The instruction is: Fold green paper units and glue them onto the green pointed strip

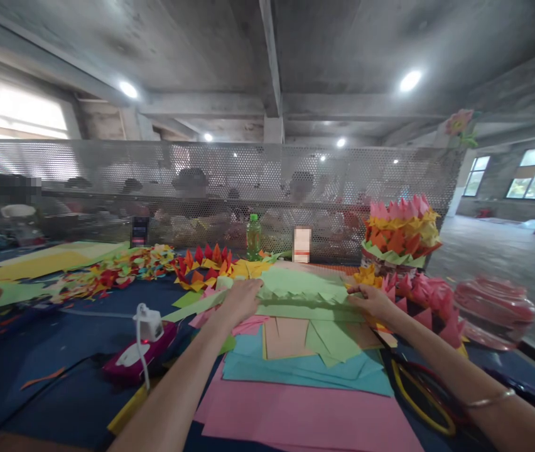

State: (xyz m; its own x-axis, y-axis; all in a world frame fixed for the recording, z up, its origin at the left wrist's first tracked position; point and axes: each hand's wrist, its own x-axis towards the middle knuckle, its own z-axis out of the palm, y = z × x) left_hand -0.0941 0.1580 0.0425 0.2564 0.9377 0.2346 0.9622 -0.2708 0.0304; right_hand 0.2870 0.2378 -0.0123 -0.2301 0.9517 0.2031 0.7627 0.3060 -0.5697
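A light green paper strip (pixel 308 309) with a row of small folded points along it lies stretched across the stack in front of me. My left hand (pixel 243 298) grips its left end with the fingers closed. At the other end, my right hand (pixel 371 300) pinches the strip between thumb and fingers. Under and behind the strip are more green sheets (pixel 296 280). Closer to me, blue sheets (pixel 305 370) and pink sheets (pixel 309 414) are piled. The fingertips are partly hidden against the paper.
A purple power strip (pixel 130 361) with a white charger (pixel 149 323) sits left. Yellow-handled scissors (pixel 422 398) lie under my right forearm. Layered paper petals (pixel 402 232), pink petals (pixel 432 298) and a clear pink container (pixel 496 311) stand right. A green-capped bottle (pixel 253 238) stands before a perforated screen (pixel 230 169).
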